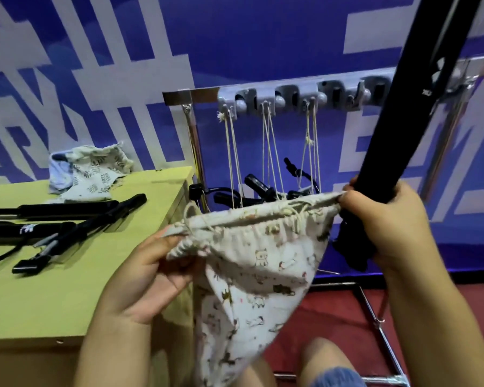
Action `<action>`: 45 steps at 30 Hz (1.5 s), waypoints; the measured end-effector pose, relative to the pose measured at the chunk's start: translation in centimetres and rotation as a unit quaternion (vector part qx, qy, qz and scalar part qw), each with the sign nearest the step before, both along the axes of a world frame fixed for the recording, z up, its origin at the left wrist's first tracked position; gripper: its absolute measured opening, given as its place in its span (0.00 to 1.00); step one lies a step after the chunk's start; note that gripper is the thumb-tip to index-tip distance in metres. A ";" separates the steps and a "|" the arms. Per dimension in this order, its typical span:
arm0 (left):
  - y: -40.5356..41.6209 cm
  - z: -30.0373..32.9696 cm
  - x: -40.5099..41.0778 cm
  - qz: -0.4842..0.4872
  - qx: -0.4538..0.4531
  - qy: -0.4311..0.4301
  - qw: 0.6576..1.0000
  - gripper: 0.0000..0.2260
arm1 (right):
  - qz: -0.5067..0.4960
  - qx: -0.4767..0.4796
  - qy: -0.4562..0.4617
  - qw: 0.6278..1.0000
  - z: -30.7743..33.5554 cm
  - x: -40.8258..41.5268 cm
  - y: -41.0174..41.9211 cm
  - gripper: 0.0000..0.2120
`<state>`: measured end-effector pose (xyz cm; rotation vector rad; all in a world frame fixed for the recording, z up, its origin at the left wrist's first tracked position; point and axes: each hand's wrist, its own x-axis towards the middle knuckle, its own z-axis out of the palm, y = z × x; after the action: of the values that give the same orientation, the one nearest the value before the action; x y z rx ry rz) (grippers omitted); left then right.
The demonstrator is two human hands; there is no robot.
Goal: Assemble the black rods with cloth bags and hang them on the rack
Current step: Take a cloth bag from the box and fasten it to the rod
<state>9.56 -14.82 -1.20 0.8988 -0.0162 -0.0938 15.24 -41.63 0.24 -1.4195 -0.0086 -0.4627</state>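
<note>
Between the worktop [67, 289] and the rack [291, 99], at the centre of view: one cloth bag [252, 275], animal print, mouth held stretched open.

- Left hand [151, 275], at 7 o'clock: fingers pinch the near-left rim of the bag.
- Right hand [386, 230], at 3 o'clock: fingers wrapped round the black rod [419, 107], with the far-right corner of the bag's rim caught against it. The rod slants up toward 1 o'clock and out of view; its lower end sits beside the bag, not inside it, as far as I can tell.
- Rack, at 12 o'clock: three bags' cords [268, 149] hang from its hooks, dark rod ends showing just behind the open mouth.
- Worktop, at 9 o'clock: spare rods [67, 208] lying flat, spare bags [90, 174] heaped at the back edge.

Risks, by my reckoning: the right hand does two jobs, so the rim could slip free as the rod is swung over the mouth; the drawstring [294, 216] lies loose across the opening and could snag the rod's foot; the long upper end could knock the rack.

Room: open floor toward 5 o'clock; the worktop's corner stands near the left wrist; the rack's frame leg [375, 317] runs below the right forearm.
</note>
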 end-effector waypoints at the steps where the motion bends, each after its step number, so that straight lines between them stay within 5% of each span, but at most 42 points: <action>1: -0.3 -0.2 0.2 -0.040 -0.081 -0.006 0.996 0.23 | 0.005 0.000 0.004 1.000 -0.1 0.1 0.2 0.10; 5: -1.4 0.4 0.3 0.045 -0.200 0.009 0.979 0.19 | 0.021 0.001 0.007 1.000 -0.6 0.5 0.3 0.10; 8: -1.9 1.6 -0.3 0.115 -0.159 0.017 0.980 0.05 | 0.034 0.001 0.007 0.999 -0.8 0.5 0.1 0.09; 12: -2.6 0.9 0.7 -0.049 -0.117 0.048 0.991 0.15 | 0.048 0.020 -0.039 0.998 -0.3 0.3 -0.3 0.13; 15: -3.6 0.1 0.9 -0.036 -0.089 0.115 0.989 0.15 | 0.053 0.058 -0.108 0.991 1.2 0.2 -1.0 0.20; 21: -7.2 -1.8 2.0 -0.052 -0.042 0.207 0.976 0.18 | 0.145 0.198 -0.188 0.951 4.2 0.3 -0.6 0.12; 25: -8.9 -2.8 2.1 -0.037 -0.074 0.211 0.974 0.08 | 0.178 0.260 -0.220 0.923 5.7 0.0 0.9 0.17; 28: -9.3 -3.1 2.3 -0.012 -0.045 0.195 0.980 0.17 | 0.216 0.287 -0.193 0.913 5.5 -0.1 2.0 0.22; 32: -9.1 -2.0 2.2 0.004 -0.015 0.154 0.988 0.10 | 0.267 0.264 -0.130 0.918 2.1 -0.7 2.7 0.20; 35: -8.8 -1.8 2.1 0.010 0.012 0.106 0.994 0.20 | 0.276 0.224 -0.089 0.930 -0.6 -1.0 3.2 0.16; 45: -8.5 -0.8 0.9 -0.012 0.078 0.023 0.997 0.13 | 0.235 -0.004 -0.017 0.972 -4.1 -0.9 3.7 0.21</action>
<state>10.45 -23.36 -2.04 1.0523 0.0242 -0.1405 14.37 -37.94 -3.83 -1.3632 -0.3683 -0.0945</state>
